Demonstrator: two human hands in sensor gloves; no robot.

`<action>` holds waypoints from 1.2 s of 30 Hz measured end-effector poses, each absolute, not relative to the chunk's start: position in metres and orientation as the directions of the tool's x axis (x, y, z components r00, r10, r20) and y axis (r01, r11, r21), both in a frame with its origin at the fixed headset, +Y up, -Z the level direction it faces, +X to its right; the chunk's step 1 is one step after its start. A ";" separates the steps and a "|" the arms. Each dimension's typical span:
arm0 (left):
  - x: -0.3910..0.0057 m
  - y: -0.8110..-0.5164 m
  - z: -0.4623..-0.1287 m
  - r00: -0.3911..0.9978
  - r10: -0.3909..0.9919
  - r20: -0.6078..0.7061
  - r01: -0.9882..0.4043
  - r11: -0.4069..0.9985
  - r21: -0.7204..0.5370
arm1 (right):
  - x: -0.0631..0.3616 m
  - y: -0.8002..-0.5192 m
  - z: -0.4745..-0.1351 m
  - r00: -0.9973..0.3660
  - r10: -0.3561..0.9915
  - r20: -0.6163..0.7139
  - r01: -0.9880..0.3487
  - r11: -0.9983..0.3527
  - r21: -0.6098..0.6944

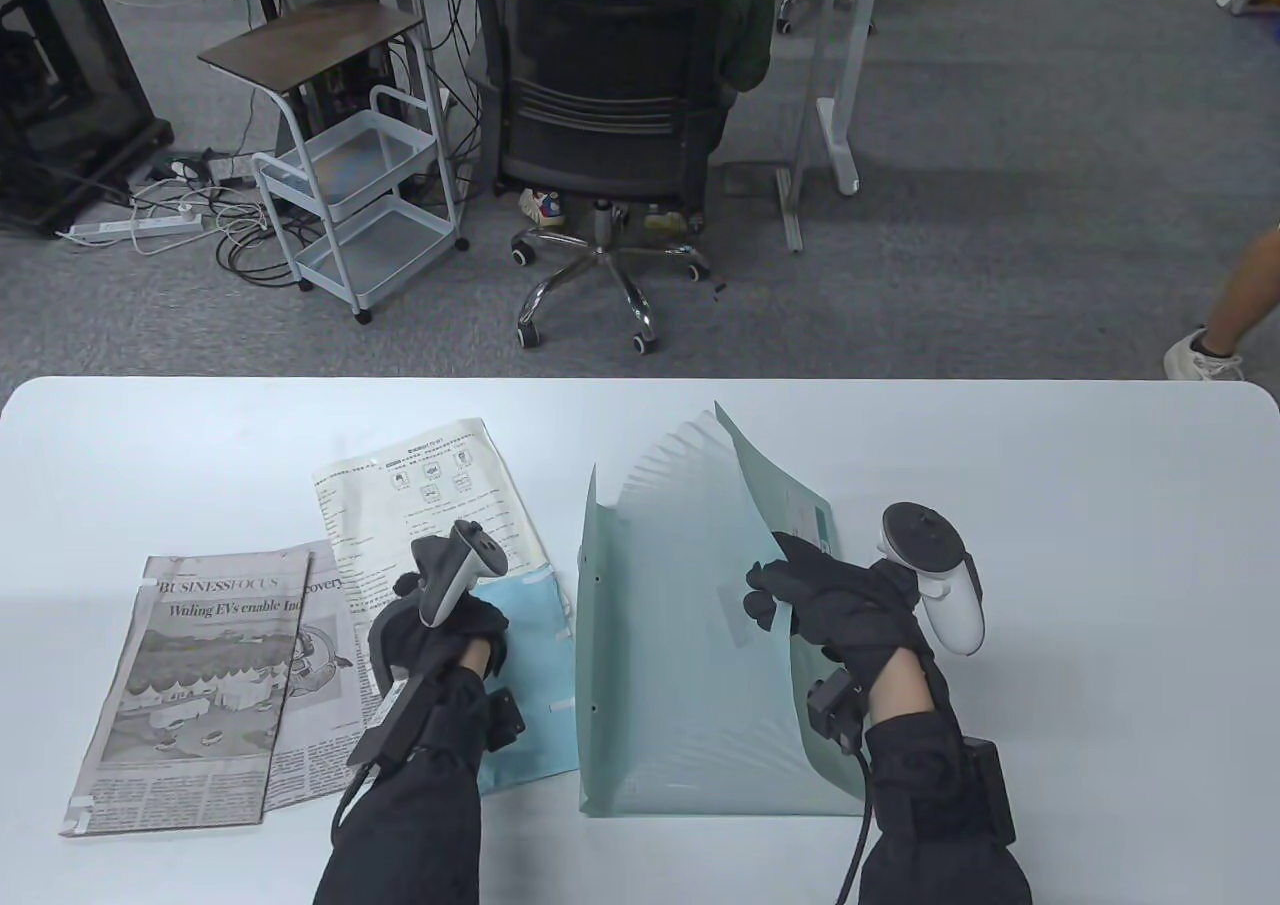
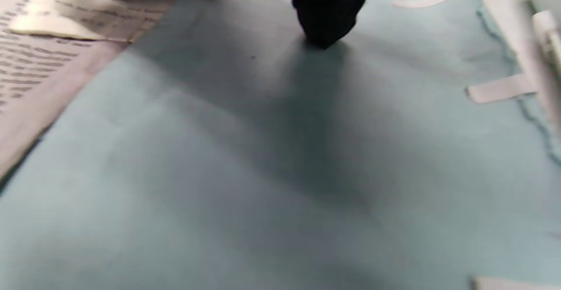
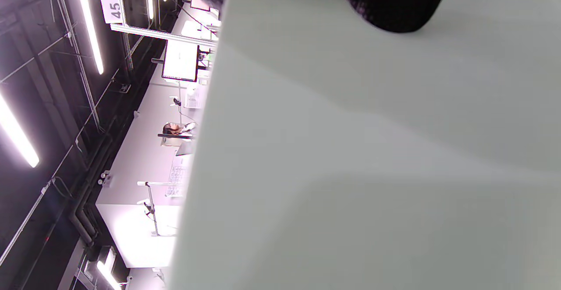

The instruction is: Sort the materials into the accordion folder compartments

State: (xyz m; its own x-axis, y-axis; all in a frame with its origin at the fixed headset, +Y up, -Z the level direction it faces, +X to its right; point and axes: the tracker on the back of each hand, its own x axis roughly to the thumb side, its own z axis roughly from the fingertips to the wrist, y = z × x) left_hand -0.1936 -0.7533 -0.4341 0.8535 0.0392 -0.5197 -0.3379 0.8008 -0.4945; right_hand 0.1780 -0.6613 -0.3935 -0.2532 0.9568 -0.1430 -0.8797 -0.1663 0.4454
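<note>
Held wide by the right hand (image 1: 840,605) gripping its flap, the folder (image 1: 680,665) (mid-table) is kept ready, while a blue sheet (image 1: 530,685) beside it is pressed by the left hand's (image 1: 440,635) fingers.

The left hand (image 1: 440,635) covers the near part of the printed sheet (image 1: 430,505) and much of the light blue sheet (image 1: 525,685), and its fingertips are hidden under the palm in the table view; the left wrist view shows only one dark fingertip (image 2: 326,14) on the blue sheet, blurred. The right hand (image 1: 840,615) grips the folder's right flap (image 1: 790,505), but the fingers behind the flap are hidden, and the right wrist view is mostly filled by the pale flap. The accordion folder (image 1: 680,645) pockets blur together, so their contents cannot be told.
</note>
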 end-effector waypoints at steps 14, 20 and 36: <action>-0.212 -0.755 -0.444 0.784 0.128 -0.608 -0.471 0.761 -0.446 | 0.174 -0.664 -0.394 -0.260 0.954 -0.150 -0.876 -0.167 0.453; -0.214 -0.756 -0.441 0.752 0.192 -0.630 -0.514 0.769 -0.380 | 0.171 -0.664 -0.394 -0.272 0.951 -0.148 -0.873 -0.179 0.453; -0.187 -0.747 -0.433 0.862 -0.022 -0.507 -0.204 0.900 -0.386 | 0.170 -0.665 -0.395 -0.269 0.952 -0.149 -0.873 -0.176 0.454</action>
